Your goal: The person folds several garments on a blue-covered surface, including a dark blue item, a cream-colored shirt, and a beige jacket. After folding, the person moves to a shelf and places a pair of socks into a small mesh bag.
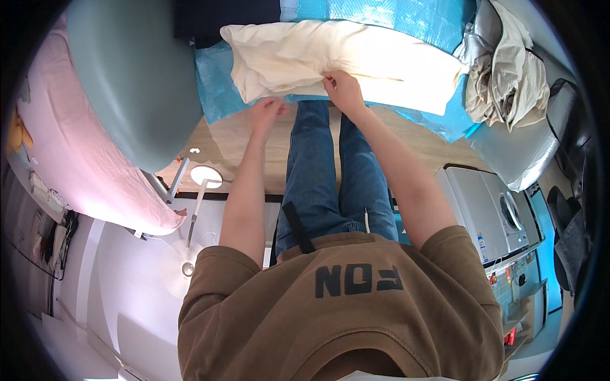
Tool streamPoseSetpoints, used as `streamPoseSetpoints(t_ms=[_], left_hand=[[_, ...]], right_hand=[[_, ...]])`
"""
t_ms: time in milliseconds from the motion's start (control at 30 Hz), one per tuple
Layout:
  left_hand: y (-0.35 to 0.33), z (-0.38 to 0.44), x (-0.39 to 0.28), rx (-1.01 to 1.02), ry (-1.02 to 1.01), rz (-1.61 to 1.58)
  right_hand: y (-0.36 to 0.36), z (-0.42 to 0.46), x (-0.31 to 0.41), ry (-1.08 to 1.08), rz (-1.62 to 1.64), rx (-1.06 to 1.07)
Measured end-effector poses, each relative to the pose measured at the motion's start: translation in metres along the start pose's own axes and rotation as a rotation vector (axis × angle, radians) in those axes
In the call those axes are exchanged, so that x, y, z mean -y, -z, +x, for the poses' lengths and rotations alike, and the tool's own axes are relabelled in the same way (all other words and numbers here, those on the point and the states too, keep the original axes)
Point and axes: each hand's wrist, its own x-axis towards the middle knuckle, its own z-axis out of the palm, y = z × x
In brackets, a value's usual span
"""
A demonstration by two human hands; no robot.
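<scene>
A cream-coloured cloth, seemingly a folded garment (pixel 381 62), lies lengthwise before me on a shiny blue plastic sheet (pixel 217 78). Its left part is wrinkled; the right part lies flatter and is brightly lit. My right hand (pixel 344 90) pinches the fabric near the middle of its near edge, thumb and forefinger together. Just below the cloth's near left corner is my left hand (pixel 269 110), blurred, with its fingers curled. Whether those fingers touch the cloth or hold anything is not clear.
Dark folded fabric (pixel 226 19) lies beyond the cloth's left end. A grey-green rounded surface (pixel 133 81) and pink bedding (pixel 90 152) stand at left. On the right are a beige bag with silvery lining (pixel 507 81) and a silver insulated sheet (pixel 517 150). Wooden floor (pixel 228 138) shows below.
</scene>
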Motion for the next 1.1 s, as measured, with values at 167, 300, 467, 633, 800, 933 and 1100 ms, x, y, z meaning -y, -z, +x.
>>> streamPoseSetpoints(t_ms=[167, 300, 467, 633, 800, 933, 1100], left_hand=[[-0.051, 0.010, -0.018, 0.024, 0.184, -0.708], [-0.065, 0.018, -0.041, -0.082, 0.449, -1.011], [-0.054, 0.026, -0.042, 0.126, 0.325, -1.247], [-0.043, 0.017, -0.055, -0.030, 0.112, -1.393], [-0.030, -0.014, -0.054, -0.055, 0.346, -1.086], [0.004, 0.007, 0.013, -0.137, 0.278, -0.904], [0.012, 0.005, -0.003, -0.106, 0.212, -0.662]], right_hand=[[0.003, 0.001, 0.019, -0.028, 0.234, 0.044], [0.015, 0.000, 0.028, 0.092, 0.152, 0.067], [0.021, -0.010, 0.035, 0.194, 0.158, 0.113], [0.023, -0.019, 0.036, 0.157, 0.208, 0.068], [0.023, -0.020, 0.000, 0.165, -0.011, 0.122], [0.045, -0.023, -0.031, 0.062, 0.080, 0.038], [0.130, -0.032, -0.113, -0.283, -0.146, -0.684]])
